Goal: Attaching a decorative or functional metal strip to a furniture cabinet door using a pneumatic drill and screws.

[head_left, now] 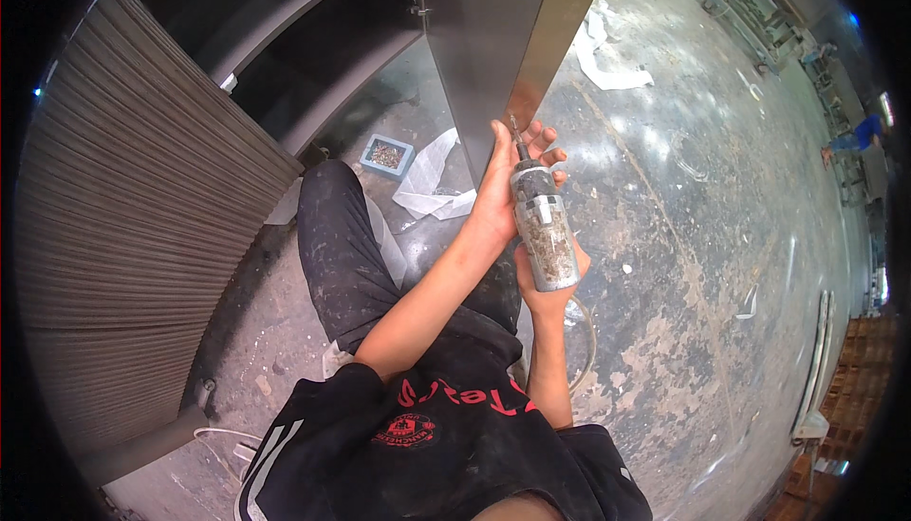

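Note:
My right hand (575, 267) is closed round a scuffed, silvery power screwdriver (546, 236), its thin bit aimed away from me at the near end of a tall grey panel (474, 27). Beside the bit is my left hand (498, 184), its thumb raised along the panel's edge and its fingers apart, curving out behind the tool's nose. The screwdriver hides part of the left palm and fingers. Whether a screw sits at the bit's tip is too small to tell. A brownish edge strip (560, 23) runs along the panel.
A blue tray (386, 157) of small hardware lies on the floor beside white sheeting (432, 184). Ribbed grey-brown panelling (142, 208) stands on the left, near a dark frame (313, 37). A hose (590, 341) curves by my right forearm. Another person (859, 134) is far right.

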The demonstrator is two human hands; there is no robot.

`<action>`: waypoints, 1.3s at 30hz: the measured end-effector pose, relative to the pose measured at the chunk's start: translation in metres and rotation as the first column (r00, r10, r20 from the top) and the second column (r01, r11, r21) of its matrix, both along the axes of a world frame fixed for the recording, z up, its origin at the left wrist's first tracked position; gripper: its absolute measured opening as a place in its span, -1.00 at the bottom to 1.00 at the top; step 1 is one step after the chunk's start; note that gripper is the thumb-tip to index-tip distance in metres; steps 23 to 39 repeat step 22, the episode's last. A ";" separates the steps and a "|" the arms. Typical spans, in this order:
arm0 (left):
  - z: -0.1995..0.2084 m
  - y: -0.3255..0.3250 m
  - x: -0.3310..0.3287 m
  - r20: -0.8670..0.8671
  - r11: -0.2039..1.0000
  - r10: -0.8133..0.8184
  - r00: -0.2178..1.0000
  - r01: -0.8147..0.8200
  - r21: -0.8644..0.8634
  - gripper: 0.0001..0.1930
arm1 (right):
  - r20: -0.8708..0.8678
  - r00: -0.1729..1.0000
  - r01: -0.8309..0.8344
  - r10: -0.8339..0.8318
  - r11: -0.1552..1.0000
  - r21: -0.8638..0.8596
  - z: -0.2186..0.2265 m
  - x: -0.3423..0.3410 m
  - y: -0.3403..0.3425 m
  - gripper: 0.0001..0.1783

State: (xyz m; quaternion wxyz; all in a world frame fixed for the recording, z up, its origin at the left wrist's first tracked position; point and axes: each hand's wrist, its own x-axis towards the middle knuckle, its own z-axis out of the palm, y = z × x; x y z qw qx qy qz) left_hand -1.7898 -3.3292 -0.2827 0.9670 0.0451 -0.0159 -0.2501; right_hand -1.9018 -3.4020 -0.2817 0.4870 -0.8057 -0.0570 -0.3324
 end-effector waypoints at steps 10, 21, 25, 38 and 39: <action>-0.018 0.000 -0.009 0.051 0.993 -0.014 0.999 0.008 0.115 -0.50 | -0.036 0.999 0.033 -0.033 0.999 0.011 0.003 -0.017 0.000 -0.61; -0.002 -0.005 -0.004 -0.001 1.000 -0.011 1.000 0.011 -0.006 -0.50 | -0.060 0.997 0.043 -0.042 0.999 0.016 0.011 -0.012 -0.004 -0.53; -0.003 -0.004 -0.004 -0.002 0.999 -0.026 1.000 0.025 -0.020 -0.50 | -0.059 0.998 0.039 -0.037 0.999 0.026 0.011 -0.011 -0.004 -0.52; -0.003 -0.004 -0.004 -0.002 0.999 -0.026 1.000 0.025 -0.020 -0.50 | -0.059 0.998 0.039 -0.037 0.999 0.026 0.011 -0.011 -0.004 -0.52; -0.003 -0.004 -0.004 -0.002 0.999 -0.026 1.000 0.025 -0.020 -0.50 | -0.059 0.998 0.039 -0.037 0.999 0.026 0.011 -0.011 -0.004 -0.52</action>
